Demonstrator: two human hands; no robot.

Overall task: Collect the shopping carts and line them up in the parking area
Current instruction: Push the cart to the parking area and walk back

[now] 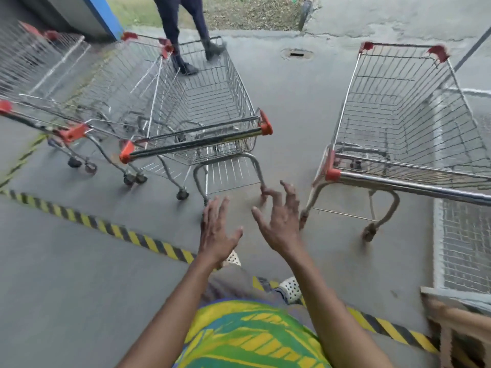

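Both hands empty, fingers spread wide, gripping nothing; left hand [216, 232] palm down, fingers pointing to 12 o'clock; right hand [279, 221] just beside it at 3 o'clock, fingers splayed and slightly curled, tips near the rear leg of the middle cart [212, 110] but whether touching can't be told (motion blur); both forearms bare, reaching fwd from a green/yellow/blue patterned shirt [247, 335] at 6 o'clock; below the hands, grey trousers and white perforated shoes [291, 288], standing on a yellow/black hazard stripe [111, 229] that runs across the concrete floor [79, 288] from 9 toward 5 o'clock.

Middle cart sits at 12 o'clock from the hands, handle bar w/ red end caps facing the person, basket empty; at its 9 o'clock side, two more carts: left cart [79, 102] pressed close alongside, partly overlapping it, and a far-left cart [32, 65] at 10 o'clock, blurred; all roughly side by side, angled toward a grey wall w/ blue edge [103, 17] at 11 o'clock.

Right cart [403, 115] stands apart at 2 o'clock, clear gap of floor between it and the middle cart; chrome handle runs off frame at 3 o'clock; basket empty.

Beyond the middle cart at 12 o'clock, another person's legs [183, 30] in dark trousers and dark shoes; floor drain [297, 53] at 1 o'clock; white wire mesh panel [465, 248] at 4 o'clock; cardboard-brown object [457, 330] at 5 o'clock, cut off by frame.
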